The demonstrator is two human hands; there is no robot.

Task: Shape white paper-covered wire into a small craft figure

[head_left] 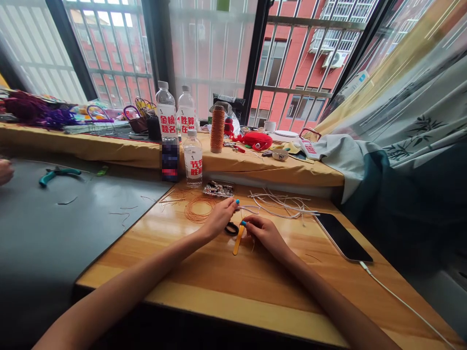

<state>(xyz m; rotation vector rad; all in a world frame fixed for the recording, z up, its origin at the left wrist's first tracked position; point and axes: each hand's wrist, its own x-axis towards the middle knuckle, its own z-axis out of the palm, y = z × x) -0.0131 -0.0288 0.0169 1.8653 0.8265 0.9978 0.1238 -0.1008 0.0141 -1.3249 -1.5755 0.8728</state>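
My left hand (220,217) and my right hand (265,232) meet over a wooden table (219,277). The left hand's fingers are pinched on a thin pale strand that runs to the right. The right hand is closed on the same strand, right beside an orange stick-like tool (238,238) lying on the table. A small dark ring (231,228) lies between the hands. A coil of thin copper-coloured wire (198,209) rests just left of my left hand. A bundle of white strips (280,204) lies behind my right hand.
A phone (343,237) with a white cable lies at the right. Water bottles (192,158) and a thread spool (217,129) stand behind. Green pliers (58,174) lie on a grey mat (54,228). Another person's hand (5,171) shows at the left edge.
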